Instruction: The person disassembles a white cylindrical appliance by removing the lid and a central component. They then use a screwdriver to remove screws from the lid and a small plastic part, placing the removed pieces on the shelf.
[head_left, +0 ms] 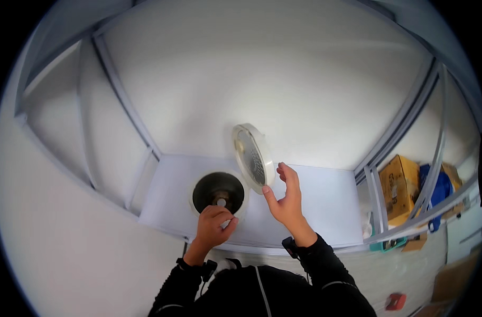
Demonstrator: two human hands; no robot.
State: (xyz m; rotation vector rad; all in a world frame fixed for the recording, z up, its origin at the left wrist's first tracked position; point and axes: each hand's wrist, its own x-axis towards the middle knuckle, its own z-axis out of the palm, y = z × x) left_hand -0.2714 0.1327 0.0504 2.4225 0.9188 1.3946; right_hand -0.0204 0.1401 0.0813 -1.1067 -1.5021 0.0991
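the left hand sits at the near rim of a round white pot with a dark inside, which stands on the white bench close to its front edge and toward its left end. the fingers are curled in on themselves over the rim, knuckles up; whether they pinch anything there cannot be told. a small pale round piece shows inside the pot just above the knuckles.

the right hand is raised just right of the pot, palm turned left, fingers spread and loosely bent. a round lid with a pale rim and a see-through, ribbed face stands on edge, tilted, above the pot's right side. the thumb tip lies at the lid's lower edge and the fingertips are close to its right side; the hand is open around it rather than clamped, and whether it bears the lid cannot be told.

both forearms wear black sleeves. beyond the bench's right end, behind a pale frame, are a brown cardboard box and blue cloth. a small red thing lies on the floor lower right.
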